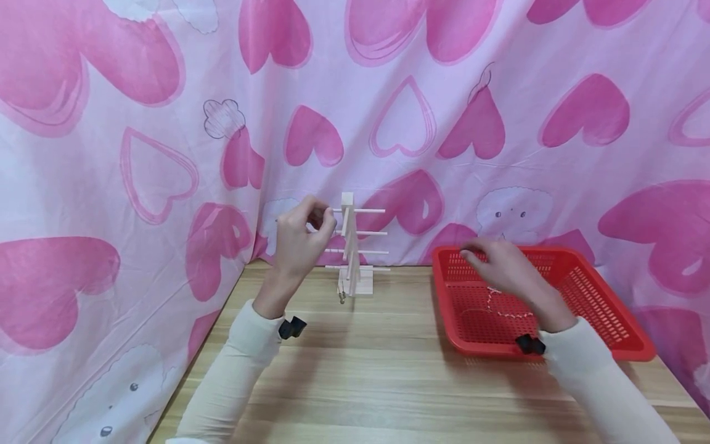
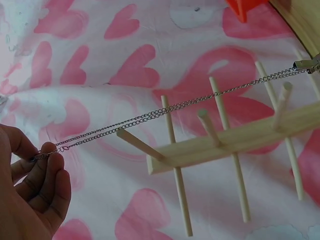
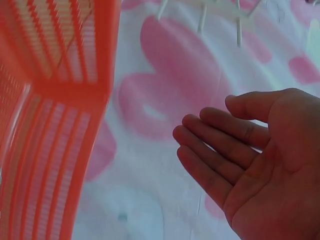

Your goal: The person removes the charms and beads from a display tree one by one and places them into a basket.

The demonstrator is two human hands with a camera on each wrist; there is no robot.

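Note:
My left hand [image 1: 302, 237] pinches one end of a thin chain necklace [image 2: 165, 111] between thumb and fingers. Its doubled strands hang down alongside the wooden peg rack [image 1: 350, 246], and a small metal pendant [image 1: 341, 297] dangles at the bottom, near the rack's base. In the left wrist view, the chain passes in front of the rack's pegs [image 2: 184, 200]; whether it touches any of them I cannot tell. Above the red basket [image 1: 452, 336] hovers my right hand [image 1: 507, 271], holding nothing, its fingers extended in the right wrist view.
Inside the basket lies a pale, beaded-looking strand [image 1: 513, 315], partly hidden by the right hand. Rack and basket stand on a wood-grain table [image 1: 355, 382], the basket to the right. A pink heart-patterned curtain [image 1: 310, 135] closes off the back and left side.

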